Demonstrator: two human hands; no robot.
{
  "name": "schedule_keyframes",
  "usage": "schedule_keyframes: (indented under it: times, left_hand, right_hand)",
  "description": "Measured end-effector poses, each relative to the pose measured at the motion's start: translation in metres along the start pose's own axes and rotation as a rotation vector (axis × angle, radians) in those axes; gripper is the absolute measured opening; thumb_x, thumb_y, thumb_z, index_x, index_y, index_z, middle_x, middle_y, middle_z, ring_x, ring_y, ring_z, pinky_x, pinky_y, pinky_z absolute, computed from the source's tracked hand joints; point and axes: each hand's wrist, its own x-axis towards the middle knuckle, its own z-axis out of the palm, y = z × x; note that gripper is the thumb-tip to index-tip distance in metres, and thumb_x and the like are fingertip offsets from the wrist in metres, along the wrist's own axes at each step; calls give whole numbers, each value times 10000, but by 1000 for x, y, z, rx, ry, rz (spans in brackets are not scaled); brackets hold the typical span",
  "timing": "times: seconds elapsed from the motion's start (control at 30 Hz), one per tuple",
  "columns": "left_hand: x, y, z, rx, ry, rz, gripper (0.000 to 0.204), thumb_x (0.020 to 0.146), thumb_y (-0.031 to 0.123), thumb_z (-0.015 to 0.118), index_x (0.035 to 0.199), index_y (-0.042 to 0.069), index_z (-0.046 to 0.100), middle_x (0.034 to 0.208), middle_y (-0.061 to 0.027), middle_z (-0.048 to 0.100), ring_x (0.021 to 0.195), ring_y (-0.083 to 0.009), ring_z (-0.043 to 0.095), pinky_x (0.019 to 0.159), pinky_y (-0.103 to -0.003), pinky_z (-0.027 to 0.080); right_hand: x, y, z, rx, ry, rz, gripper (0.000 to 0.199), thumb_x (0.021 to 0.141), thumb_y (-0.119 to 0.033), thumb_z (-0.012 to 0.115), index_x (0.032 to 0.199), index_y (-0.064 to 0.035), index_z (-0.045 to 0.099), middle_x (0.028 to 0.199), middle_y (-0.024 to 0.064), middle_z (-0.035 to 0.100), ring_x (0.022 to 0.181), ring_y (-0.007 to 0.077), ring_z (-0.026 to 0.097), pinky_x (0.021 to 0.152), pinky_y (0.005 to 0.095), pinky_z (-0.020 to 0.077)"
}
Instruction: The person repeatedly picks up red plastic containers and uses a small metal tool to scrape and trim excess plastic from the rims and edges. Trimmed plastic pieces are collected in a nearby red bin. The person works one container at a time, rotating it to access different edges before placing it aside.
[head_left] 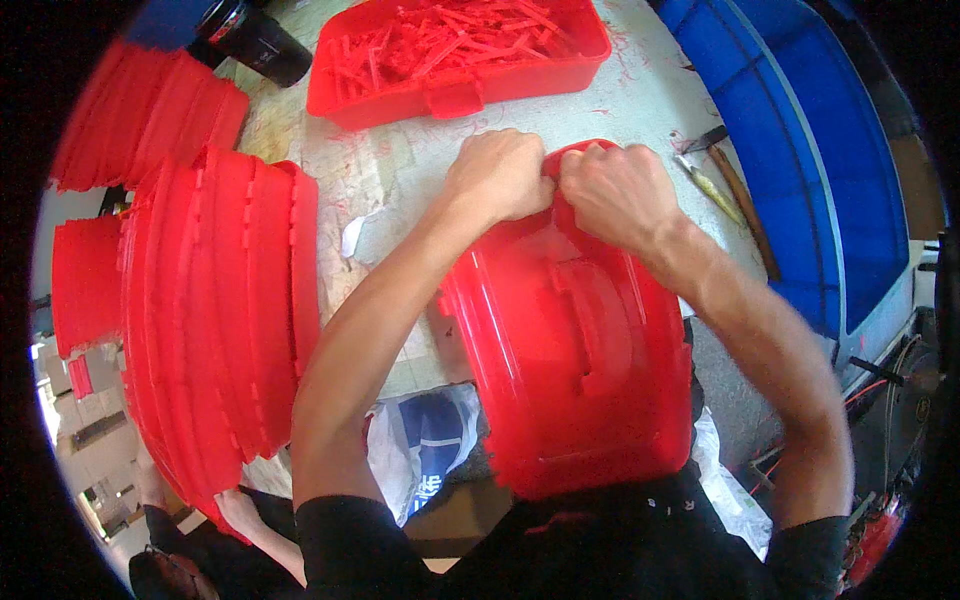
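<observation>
A glossy red plastic box shell (560, 380) lies in front of me, its near end against my black shirt. A long raised form with a slot runs along its middle. At its far end, my left hand (505, 175) is curled into a fist on the rim. Right beside it, my right hand (620, 195) is also closed on that rim, knuckles up. My fingertips are hidden under the hands. Beyond them stands a red plastic bin (460, 97) filled with thin red plastic strips.
Stacked red plastic shells (220, 310) rise at left, more behind them. A co-worker's hand (240, 515) touches the stack's lower end. A black cup (255, 42) stands far left. At right are a blue crate (790, 150), a knife (705, 140) and a wooden stick (745, 210).
</observation>
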Motion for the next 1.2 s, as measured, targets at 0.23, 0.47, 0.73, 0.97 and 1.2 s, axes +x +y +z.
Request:
schedule_keyframes:
  times: [0.23,0.47,0.73,0.97,1.2]
  left_hand:
    - [-1,-3,5,-75,-3,-68,275,721,250,700,790,-14,732,837,-307,676,843,-447,686,776,-524,549]
    - [-3,3,-2,-8,-54,-97,284,733,256,693,812,-14,739,843,-291,689,836,-436,695,786,-508,555]
    - [-8,2,2,-36,14,-78,290,746,279,676,798,2,745,828,-274,693,820,-433,695,759,-526,551]
    - [-3,-20,2,-312,-230,86,492,786,308,685,1156,-16,685,1115,-292,668,1084,-347,667,951,-459,510]
    - [-14,-65,-6,-1701,-339,169,507,988,325,584,1391,20,536,1413,-118,559,1365,-237,478,1169,-403,319]
  right_hand:
    - [15,14,-7,-144,-64,-274,134,832,-159,645,772,-121,758,772,65,746,720,224,743,608,369,579]
    - [9,14,-1,66,-13,-62,141,831,-148,626,772,-72,729,785,101,738,720,240,742,611,384,581]
    - [6,8,12,54,20,-62,127,827,-150,625,774,-65,702,777,113,731,717,212,739,580,367,574]
    - [-11,19,-9,338,28,116,134,848,-148,636,917,-33,635,801,155,719,715,283,733,610,424,579]
    - [19,-35,-57,434,-141,-89,197,837,-85,625,1017,-5,607,823,225,687,722,419,699,635,475,571]
